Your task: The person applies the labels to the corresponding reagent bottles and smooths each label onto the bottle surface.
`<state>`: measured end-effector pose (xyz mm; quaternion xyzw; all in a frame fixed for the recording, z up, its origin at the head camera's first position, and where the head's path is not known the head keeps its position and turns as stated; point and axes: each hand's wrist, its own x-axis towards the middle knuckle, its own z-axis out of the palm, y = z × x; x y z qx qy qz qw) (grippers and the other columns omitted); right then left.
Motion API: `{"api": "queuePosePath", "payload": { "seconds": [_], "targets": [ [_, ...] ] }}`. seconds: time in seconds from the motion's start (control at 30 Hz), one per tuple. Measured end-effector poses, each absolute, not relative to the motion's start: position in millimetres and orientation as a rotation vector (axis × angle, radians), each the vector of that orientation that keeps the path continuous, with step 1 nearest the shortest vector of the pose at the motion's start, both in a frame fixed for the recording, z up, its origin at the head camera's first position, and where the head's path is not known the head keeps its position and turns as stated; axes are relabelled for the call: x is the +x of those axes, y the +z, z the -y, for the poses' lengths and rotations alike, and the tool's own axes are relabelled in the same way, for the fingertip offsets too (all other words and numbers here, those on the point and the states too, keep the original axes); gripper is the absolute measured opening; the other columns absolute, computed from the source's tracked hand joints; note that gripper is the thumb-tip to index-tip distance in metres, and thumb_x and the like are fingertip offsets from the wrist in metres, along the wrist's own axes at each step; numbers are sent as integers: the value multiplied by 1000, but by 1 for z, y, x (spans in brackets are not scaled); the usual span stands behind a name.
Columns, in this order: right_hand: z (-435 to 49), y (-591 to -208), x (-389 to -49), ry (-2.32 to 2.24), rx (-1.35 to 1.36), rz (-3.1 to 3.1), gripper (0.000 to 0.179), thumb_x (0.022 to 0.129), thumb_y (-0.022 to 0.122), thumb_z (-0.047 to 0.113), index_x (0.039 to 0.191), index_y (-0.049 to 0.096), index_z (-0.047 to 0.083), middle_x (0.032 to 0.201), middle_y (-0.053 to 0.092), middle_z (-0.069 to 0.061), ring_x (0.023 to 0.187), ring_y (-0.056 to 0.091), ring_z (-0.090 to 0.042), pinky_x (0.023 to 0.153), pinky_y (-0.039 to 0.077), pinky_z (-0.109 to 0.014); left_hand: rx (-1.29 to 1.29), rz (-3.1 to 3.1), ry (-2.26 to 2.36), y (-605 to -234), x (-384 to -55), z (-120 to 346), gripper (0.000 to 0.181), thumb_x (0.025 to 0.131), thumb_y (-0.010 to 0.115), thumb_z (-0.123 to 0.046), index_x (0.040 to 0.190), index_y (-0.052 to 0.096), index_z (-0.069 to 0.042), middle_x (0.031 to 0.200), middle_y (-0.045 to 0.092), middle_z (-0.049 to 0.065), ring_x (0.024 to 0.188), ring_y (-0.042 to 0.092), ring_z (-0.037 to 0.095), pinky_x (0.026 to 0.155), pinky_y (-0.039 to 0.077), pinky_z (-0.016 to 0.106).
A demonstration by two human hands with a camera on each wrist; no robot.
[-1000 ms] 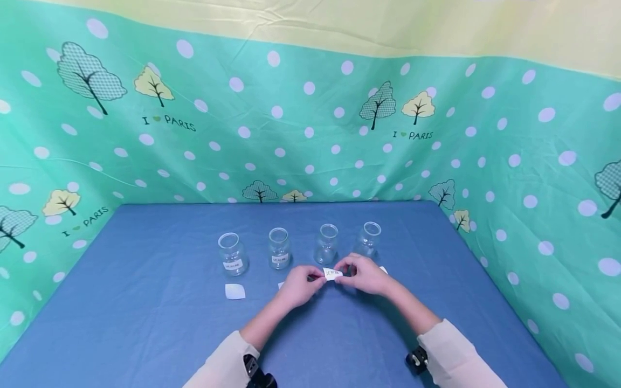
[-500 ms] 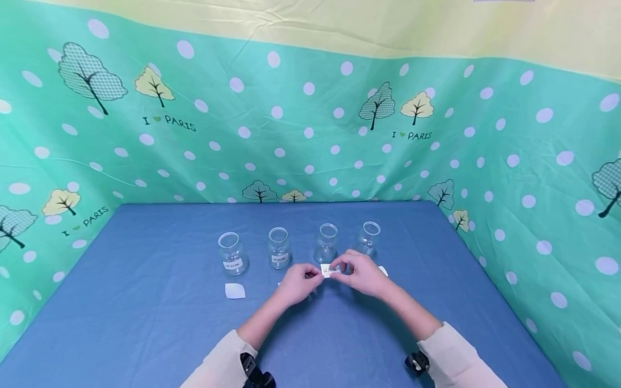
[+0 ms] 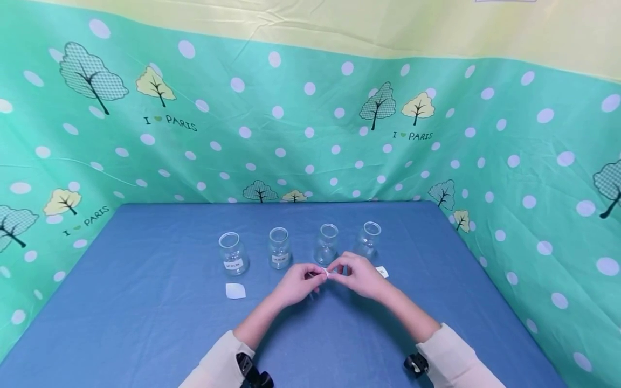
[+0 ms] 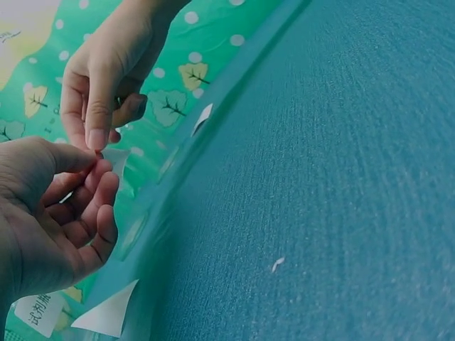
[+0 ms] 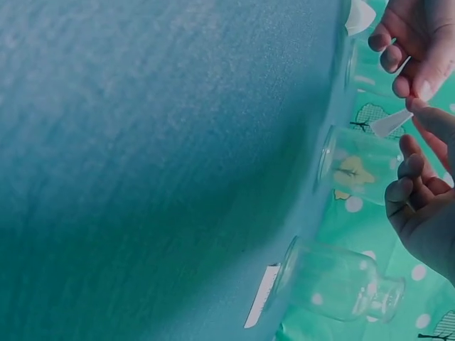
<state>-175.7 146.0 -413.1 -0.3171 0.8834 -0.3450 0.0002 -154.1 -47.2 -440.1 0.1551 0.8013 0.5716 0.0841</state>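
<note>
A small white label [image 5: 391, 123] is pinched between the fingertips of both hands, in front of the third glass jar [image 3: 326, 245] from the left. My left hand [image 3: 297, 284] holds it from the left, my right hand [image 3: 358, 275] from the right, thumb tips almost meeting. In the head view the fingers hide most of the label; the left wrist view shows part of it behind the fingertips. The fourth jar [image 3: 370, 241] stands behind my right hand. White labels with handwriting are stuck on the first jar [image 3: 230, 250] and second jar [image 3: 278, 245].
A curled white paper piece [image 3: 235, 291] lies in front of the first jar. Another label [image 3: 382, 271] lies right of my right hand. A tiny white scrap [image 4: 277, 264] is on the blue cloth [image 3: 145, 312]. A patterned green curtain [image 3: 310, 134] hangs behind the table.
The label, earlier held out with its writing facing the camera, is now turned and mostly covered by fingertips. The hands have drawn slightly closer together; the jars have not moved.
</note>
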Motion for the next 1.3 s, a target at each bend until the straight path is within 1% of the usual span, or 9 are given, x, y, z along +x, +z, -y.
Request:
{"api": "queuePosePath", "payload": {
  "seconds": [0.13, 0.27, 0.47, 0.6, 0.73, 0.9, 1.07, 1.17, 1.3],
  "targets": [
    [-146, -415, -176, -1114, -988, -2771, 9, 83, 71, 23, 91, 71, 19, 75, 56, 6, 61, 44, 0, 55, 41, -19, 461, -2384, 1720, -441, -155, 47, 19, 88, 63, -17, 97, 69, -1, 74, 65, 24, 66, 62, 34, 49, 43, 22],
    [-146, -416, -176, -1131, -991, -2772, 9, 83, 71, 22, 90, 71, 18, 74, 56, 5, 59, 45, -3, 54, 41, -18, 468, -2387, 1724, -442, -155, 48, 20, 88, 63, -18, 97, 69, -2, 74, 65, 23, 66, 62, 33, 49, 43, 21],
    [-147, -415, -176, -1159, -986, -2752, 9, 83, 70, 21, 91, 71, 18, 75, 57, 5, 61, 48, -7, 55, 42, -18, 477, -2405, 1717, -439, -154, 48, 19, 90, 61, -18, 98, 69, -2, 76, 65, 24, 66, 62, 31, 51, 44, 21],
    [-147, -416, -175, -1176, -997, -2749, 8, 84, 70, 20, 91, 72, 17, 76, 59, 4, 59, 47, -6, 55, 42, -18, 455, -2414, 1721, -439, -153, 46, 19, 90, 61, -18, 98, 68, -2, 75, 65, 23, 65, 61, 31, 49, 44, 22],
    [-148, -416, -175, -1172, -998, -2749, 8, 83, 70, 20, 91, 72, 18, 77, 60, 5, 58, 46, -3, 54, 42, -19, 431, -2434, 1731, -440, -153, 44, 18, 89, 62, -18, 95, 68, -4, 71, 63, 21, 63, 60, 31, 48, 41, 20],
    [-148, -414, -174, -1158, -966, -2741, 10, 84, 70, 22, 93, 72, 20, 78, 60, 6, 57, 45, -1, 54, 42, -19, 416, -2469, 1742, -443, -153, 43, 16, 88, 62, -19, 93, 68, -4, 71, 64, 20, 62, 60, 28, 49, 40, 19],
    [-148, -414, -173, -1170, -956, -2732, 10, 85, 69, 22, 94, 71, 19, 79, 60, 6, 56, 45, 0, 54, 42, -19, 405, -2481, 1748, -443, -152, 43, 16, 88, 62, -20, 93, 68, -6, 73, 65, 21, 60, 59, 23, 50, 42, 20],
    [-148, -415, -173, -1183, -953, -2740, 10, 85, 68, 23, 94, 71, 19, 81, 61, 6, 57, 45, -1, 54, 42, -19, 392, -2479, 1760, -443, -152, 42, 15, 89, 61, -20, 93, 68, -7, 71, 65, 18, 60, 59, 21, 50, 43, 22],
    [-148, -415, -173, -1197, -913, -2757, 9, 86, 67, 24, 92, 71, 18, 82, 62, 5, 58, 47, -7, 54, 42, -20, 367, -2473, 1784, -442, -152, 42, 15, 89, 61, -20, 93, 68, -8, 68, 63, 12, 62, 60, 28, 50, 44, 23]
  ]
}}
